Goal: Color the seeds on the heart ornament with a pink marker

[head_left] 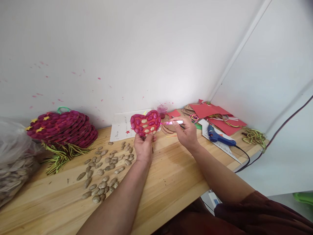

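Note:
My left hand (143,146) grips the lower tip of a red heart-shaped piece (146,123) covered with peanuts, holding it up above the table. Most of its peanuts are painted magenta; several near the middle and bottom are bare tan. Between the fingers of my right hand (187,132) is a white-handled paintbrush (176,122), its pink-stained end pointing at the heart's right edge. Behind the heart stands a small clear cup (162,109) with pink paint. A white sheet with writing (119,125) lies behind the heart on the left.
Loose peanuts (107,166) spread over the wooden table (168,189). At left are a stack of magenta peanut hearts (70,127) with green strings and a plastic bag of peanuts (14,173). To the right lie red card sheets (207,111), a blue glue gun (221,138) and green cord (254,137).

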A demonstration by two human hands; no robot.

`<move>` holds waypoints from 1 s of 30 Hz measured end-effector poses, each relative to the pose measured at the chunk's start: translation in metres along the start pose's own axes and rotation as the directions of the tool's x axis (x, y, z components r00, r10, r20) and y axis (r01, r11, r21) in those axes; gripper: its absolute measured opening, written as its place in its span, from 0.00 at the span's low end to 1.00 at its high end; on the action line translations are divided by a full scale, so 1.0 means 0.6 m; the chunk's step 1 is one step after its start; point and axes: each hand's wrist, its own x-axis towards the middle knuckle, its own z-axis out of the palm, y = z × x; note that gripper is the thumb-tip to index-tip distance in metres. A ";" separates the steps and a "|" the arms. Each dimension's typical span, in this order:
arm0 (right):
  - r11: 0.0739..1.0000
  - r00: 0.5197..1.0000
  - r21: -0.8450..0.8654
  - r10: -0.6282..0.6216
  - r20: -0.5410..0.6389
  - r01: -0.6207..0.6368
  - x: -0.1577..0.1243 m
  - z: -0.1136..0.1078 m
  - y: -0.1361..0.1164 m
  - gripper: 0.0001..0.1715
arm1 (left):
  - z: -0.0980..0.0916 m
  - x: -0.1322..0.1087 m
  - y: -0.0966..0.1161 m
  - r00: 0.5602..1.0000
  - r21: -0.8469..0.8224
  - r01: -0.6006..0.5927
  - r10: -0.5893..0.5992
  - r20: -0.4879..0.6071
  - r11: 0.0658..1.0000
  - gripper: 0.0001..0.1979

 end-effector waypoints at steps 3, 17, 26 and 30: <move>0.997 0.999 0.049 0.051 -0.004 -0.051 0.001 0.001 0.003 0.10 | 0.000 0.000 0.001 1.000 -0.003 0.003 -0.003 0.005 1.000 0.32; 0.996 0.998 0.066 0.065 -0.009 -0.064 0.000 0.001 0.007 0.09 | -0.003 0.002 -0.005 1.000 -0.013 -0.026 0.026 0.013 1.000 0.31; 0.998 0.999 0.055 0.034 -0.010 -0.033 0.000 0.001 0.005 0.08 | -0.001 0.000 -0.003 1.000 -0.037 -0.031 0.031 -0.003 0.999 0.31; 0.998 0.999 0.065 0.030 -0.030 -0.028 0.000 0.001 0.006 0.09 | -0.001 0.000 -0.005 0.999 -0.029 -0.040 0.040 -0.002 0.999 0.30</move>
